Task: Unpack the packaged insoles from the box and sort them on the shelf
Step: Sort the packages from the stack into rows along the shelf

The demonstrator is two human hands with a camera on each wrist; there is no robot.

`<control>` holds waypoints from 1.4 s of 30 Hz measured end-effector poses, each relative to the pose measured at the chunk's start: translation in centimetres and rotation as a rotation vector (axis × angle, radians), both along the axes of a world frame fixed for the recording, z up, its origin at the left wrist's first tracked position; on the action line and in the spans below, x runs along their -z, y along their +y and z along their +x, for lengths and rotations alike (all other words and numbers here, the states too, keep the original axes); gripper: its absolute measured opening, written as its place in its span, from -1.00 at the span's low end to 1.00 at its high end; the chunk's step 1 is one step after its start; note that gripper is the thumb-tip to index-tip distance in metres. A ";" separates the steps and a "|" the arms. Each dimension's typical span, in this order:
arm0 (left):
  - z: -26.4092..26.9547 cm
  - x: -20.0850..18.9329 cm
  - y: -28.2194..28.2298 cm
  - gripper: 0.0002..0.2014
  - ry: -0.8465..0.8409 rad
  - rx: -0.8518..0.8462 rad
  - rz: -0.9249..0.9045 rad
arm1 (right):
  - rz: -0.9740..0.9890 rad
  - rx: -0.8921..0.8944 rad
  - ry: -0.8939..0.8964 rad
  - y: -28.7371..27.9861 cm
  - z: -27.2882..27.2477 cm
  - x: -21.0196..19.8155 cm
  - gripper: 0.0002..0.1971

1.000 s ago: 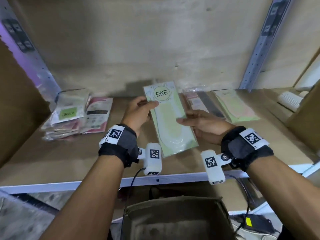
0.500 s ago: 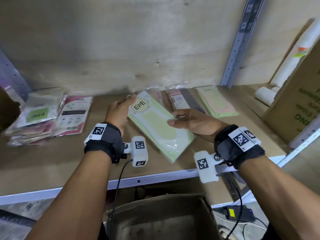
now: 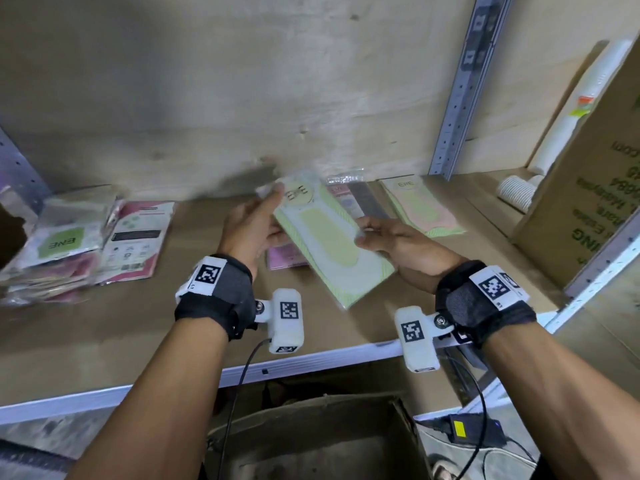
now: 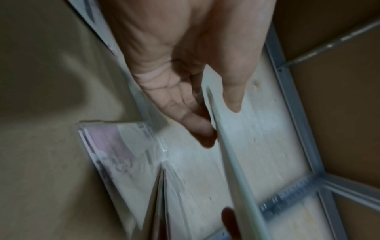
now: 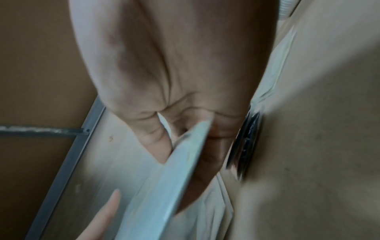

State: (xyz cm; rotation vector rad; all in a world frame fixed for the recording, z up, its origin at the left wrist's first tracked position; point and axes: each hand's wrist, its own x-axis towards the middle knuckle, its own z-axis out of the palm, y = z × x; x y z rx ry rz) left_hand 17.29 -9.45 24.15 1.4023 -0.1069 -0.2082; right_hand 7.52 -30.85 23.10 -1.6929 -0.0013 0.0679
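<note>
A pale green insole packet [image 3: 329,244] marked ENE is held slanted just above the shelf board [image 3: 104,327] by both hands. My left hand [image 3: 254,226] pinches its left edge, thumb on top, fingers beneath; the left wrist view shows that packet [image 4: 232,162] edge-on. My right hand [image 3: 391,240] pinches the right edge, thumb on top; the packet [image 5: 164,186] runs between thumb and fingers in the right wrist view. Under the held packet lies a pink packet [image 3: 285,259]. The open cardboard box [image 3: 311,438] stands below the shelf.
A pile of insole packets [image 3: 59,244] and a pink-and-white packet [image 3: 135,244] lie at the shelf's left. A dark packet [image 3: 363,202] and a green-pink ENE packet [image 3: 420,206] lie behind. A printed carton [image 3: 595,188] and a white roll [image 3: 516,192] stand right. A metal upright [image 3: 464,88] rises behind.
The packet has swung further toward the back of the shelf, its label end now farther away. Both hands keep hold of it. My view has shifted slightly.
</note>
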 end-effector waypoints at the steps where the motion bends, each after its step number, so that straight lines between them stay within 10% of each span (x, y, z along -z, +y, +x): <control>1: -0.5 -0.1 -0.5 -0.60 -0.028 0.075 0.039 | 0.030 0.039 -0.027 -0.4 0.0 0.0 -0.84; 6: -2.1 -0.1 -3.9 -0.67 -0.131 0.386 0.262 | 0.104 0.267 -0.103 -2.0 0.6 -0.1 -0.93; 21: 3.3 0.3 -21.1 -0.74 -0.017 0.319 0.491 | -0.302 0.765 0.037 -13.9 2.4 0.5 -0.55; 42: 3.5 0.9 -25.8 -0.54 -0.312 0.225 1.125 | -0.595 0.729 0.262 -15.5 2.8 1.6 -0.86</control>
